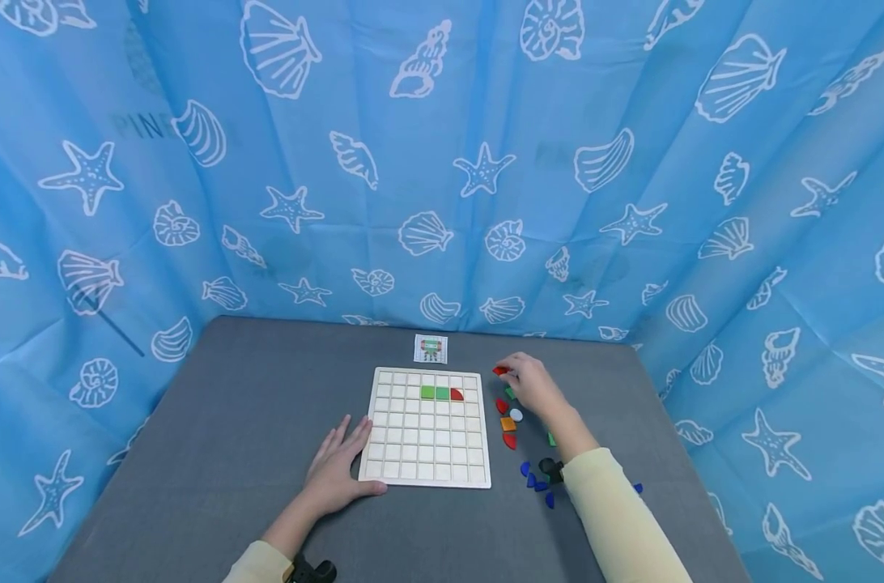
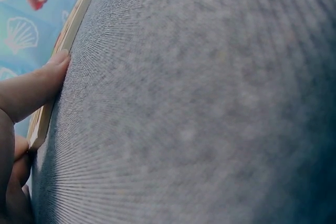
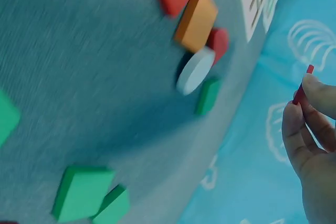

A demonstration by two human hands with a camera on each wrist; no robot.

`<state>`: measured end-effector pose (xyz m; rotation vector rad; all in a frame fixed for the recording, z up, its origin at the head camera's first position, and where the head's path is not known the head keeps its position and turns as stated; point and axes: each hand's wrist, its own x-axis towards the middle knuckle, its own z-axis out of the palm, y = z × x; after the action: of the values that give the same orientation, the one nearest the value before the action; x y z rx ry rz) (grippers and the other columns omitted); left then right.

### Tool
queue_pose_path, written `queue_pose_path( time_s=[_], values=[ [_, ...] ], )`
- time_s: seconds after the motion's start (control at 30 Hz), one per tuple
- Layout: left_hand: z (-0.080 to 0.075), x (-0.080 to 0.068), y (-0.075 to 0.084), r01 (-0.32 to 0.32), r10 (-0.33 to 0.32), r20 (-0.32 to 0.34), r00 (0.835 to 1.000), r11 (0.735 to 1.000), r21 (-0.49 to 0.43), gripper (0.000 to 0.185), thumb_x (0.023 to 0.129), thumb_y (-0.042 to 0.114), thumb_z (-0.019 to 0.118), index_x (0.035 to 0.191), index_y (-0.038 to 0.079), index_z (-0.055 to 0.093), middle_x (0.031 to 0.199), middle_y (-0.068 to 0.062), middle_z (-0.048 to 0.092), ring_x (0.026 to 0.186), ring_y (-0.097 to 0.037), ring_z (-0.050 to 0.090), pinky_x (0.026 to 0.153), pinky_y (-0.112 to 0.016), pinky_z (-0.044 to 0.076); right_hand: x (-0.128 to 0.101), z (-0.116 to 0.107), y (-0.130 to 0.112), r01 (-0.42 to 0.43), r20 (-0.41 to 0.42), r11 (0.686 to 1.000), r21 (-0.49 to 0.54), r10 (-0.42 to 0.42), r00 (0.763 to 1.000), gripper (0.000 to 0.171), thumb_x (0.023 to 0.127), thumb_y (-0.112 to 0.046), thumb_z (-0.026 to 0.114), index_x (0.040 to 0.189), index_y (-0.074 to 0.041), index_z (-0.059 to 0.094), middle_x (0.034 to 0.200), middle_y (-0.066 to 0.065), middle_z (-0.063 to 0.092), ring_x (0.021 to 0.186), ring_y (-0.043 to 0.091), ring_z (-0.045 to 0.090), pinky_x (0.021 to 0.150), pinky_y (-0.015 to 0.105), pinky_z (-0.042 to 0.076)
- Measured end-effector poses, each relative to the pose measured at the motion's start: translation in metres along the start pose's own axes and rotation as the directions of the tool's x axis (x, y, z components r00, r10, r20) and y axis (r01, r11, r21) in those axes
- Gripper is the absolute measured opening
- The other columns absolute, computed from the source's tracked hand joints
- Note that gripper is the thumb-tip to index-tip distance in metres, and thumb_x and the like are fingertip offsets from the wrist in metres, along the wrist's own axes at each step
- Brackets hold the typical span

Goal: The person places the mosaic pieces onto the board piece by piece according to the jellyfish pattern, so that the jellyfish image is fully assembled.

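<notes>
The right hand (image 1: 531, 386) pinches a red piece (image 1: 500, 370) between thumb and fingertips, its grip closed on it. The piece is held above the table (image 1: 282, 380), near the far right corner of a white gridded board (image 1: 426, 437) in the head view; in the right wrist view its thin edge sticks out past the thumb.

The left hand (image 1: 336, 472) has its grip spread wide around the board's near left corner, fingers at the left edge and thumb at the near edge (the left wrist view shows the thumb tip touching the rim).

In the board's second row from the far side, three pieces sit side by side: a light green square (image 1: 428, 393), a darker green square (image 1: 442, 393) and a red quarter-round (image 1: 456, 394). Just beyond the board lies a small printed card (image 1: 431, 349) with green and red on it.

To the right of the board, beneath and beside the right arm, loose pieces are scattered: an orange piece (image 1: 508, 424), a white disc (image 1: 516, 415) close to it, two more reds, some greens and, nearer the person, several blue pieces (image 1: 541, 486). A blue curtain (image 1: 384, 202) with white shells and starfish hangs behind.
</notes>
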<state>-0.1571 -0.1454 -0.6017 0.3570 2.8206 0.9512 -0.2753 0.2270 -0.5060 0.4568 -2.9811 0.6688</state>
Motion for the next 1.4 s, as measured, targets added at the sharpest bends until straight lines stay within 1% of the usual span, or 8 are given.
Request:
queue_pose_path(
  time_s=[0.07, 0.27, 0.5, 0.73, 0.93, 1.17, 1.3, 1.4],
  values=[
    [0.0, 0.0, 0.0, 0.001, -0.001, 0.002, 1.0, 1.0, -0.002, 0.118, 0.068, 0.074, 0.076, 0.161, 0.017, 0.028, 0.167, -0.001, 0.026, 0.158, -0.031, 0.005, 0.125, -0.056, 0.01, 0.0, 0.001, -0.007, 0.021, 0.001, 1.0, 0.005, -0.021, 1.0, 0.026, 0.096, -0.007, 0.068, 0.121, -0.003, 0.072, 0.12, 0.014, 0.067, 0.11, 0.032, 0.065, 0.092, 0.046, 0.058],
    [0.002, 0.001, 0.0, 0.009, -0.009, -0.002, 1.0, 1.0, -0.003, 0.119, 0.068, 0.074, 0.076, 0.161, 0.018, 0.028, 0.167, 0.0, 0.026, 0.158, -0.03, 0.004, 0.125, -0.056, 0.01, 0.002, 0.001, -0.025, 0.102, -0.016, 0.995, 0.023, -0.101, 0.995, 0.025, 0.095, -0.005, 0.069, 0.119, -0.001, 0.073, 0.118, 0.014, 0.068, 0.107, 0.031, 0.066, 0.087, 0.044, 0.059],
    [0.003, 0.002, -0.001, 0.024, -0.024, -0.007, 1.0, 1.0, 0.008, 0.12, 0.067, 0.077, 0.074, 0.161, 0.019, 0.027, 0.167, 0.0, 0.026, 0.158, -0.03, 0.005, 0.125, -0.057, 0.011, 0.005, 0.008, -0.041, 0.141, -0.008, 0.989, 0.036, -0.141, 0.99, 0.023, 0.095, -0.007, 0.069, 0.117, -0.004, 0.074, 0.117, 0.011, 0.069, 0.107, 0.028, 0.067, 0.087, 0.041, 0.059],
    [0.002, 0.001, 0.003, 0.012, -0.012, 0.001, 1.0, 1.0, -0.003, 0.12, 0.067, 0.075, 0.076, 0.161, 0.018, 0.027, 0.167, -0.002, 0.027, 0.158, -0.032, 0.005, 0.124, -0.058, 0.011, 0.006, 0.017, -0.058, 0.176, -0.007, 0.983, 0.048, -0.176, 0.984, 0.02, 0.095, -0.006, 0.07, 0.114, -0.006, 0.075, 0.113, 0.008, 0.069, 0.106, 0.025, 0.067, 0.087, 0.038, 0.059],
    [0.0, 0.001, 0.004, 0.019, -0.019, -0.004, 1.0, 1.0, -0.009, 0.119, 0.068, 0.074, 0.076, 0.161, 0.018, 0.028, 0.167, -0.001, 0.026, 0.158, -0.03, 0.004, 0.124, -0.058, 0.01, 0.016, 0.025, -0.074, 0.231, -0.005, 0.972, 0.053, -0.231, 0.973, 0.021, 0.094, -0.006, 0.07, 0.115, -0.005, 0.074, 0.113, 0.01, 0.069, 0.106, 0.026, 0.066, 0.087, 0.039, 0.059],
    [0.0, 0.002, 0.003, 0.013, -0.013, -0.008, 1.0, 1.0, -0.001, 0.12, 0.067, 0.074, 0.076, 0.161, 0.017, 0.027, 0.167, -0.002, 0.026, 0.158, -0.031, 0.005, 0.124, -0.058, 0.011, 0.023, 0.032, -0.088, 0.225, 0.028, 0.972, 0.065, -0.227, 0.973, 0.022, 0.095, -0.007, 0.07, 0.117, -0.006, 0.074, 0.112, 0.008, 0.069, 0.105, 0.025, 0.066, 0.086, 0.037, 0.059],
    [0.001, 0.002, 0.003, 0.021, -0.02, -0.011, 1.0, 1.0, 0.006, 0.12, 0.067, 0.074, 0.076, 0.161, 0.017, 0.028, 0.167, -0.002, 0.027, 0.158, -0.032, 0.006, 0.124, -0.058, 0.011, 0.024, 0.035, -0.094, 0.224, 0.031, 0.973, 0.061, -0.226, 0.974, 0.021, 0.095, -0.009, 0.07, 0.116, -0.008, 0.075, 0.111, 0.007, 0.07, 0.104, 0.023, 0.067, 0.086, 0.037, 0.059],
    [0.0, 0.0, 0.005, 0.032, -0.033, -0.011, 0.999, 0.999, -0.005, 0.12, 0.067, 0.074, 0.077, 0.161, 0.017, 0.028, 0.167, -0.002, 0.027, 0.158, -0.033, 0.006, 0.124, -0.06, 0.012, 0.024, 0.037, -0.095, 0.236, 0.023, 0.969, 0.071, -0.238, 0.971, 0.022, 0.095, -0.009, 0.07, 0.117, -0.007, 0.075, 0.112, 0.008, 0.07, 0.105, 0.025, 0.067, 0.087, 0.038, 0.059]
  ],
)
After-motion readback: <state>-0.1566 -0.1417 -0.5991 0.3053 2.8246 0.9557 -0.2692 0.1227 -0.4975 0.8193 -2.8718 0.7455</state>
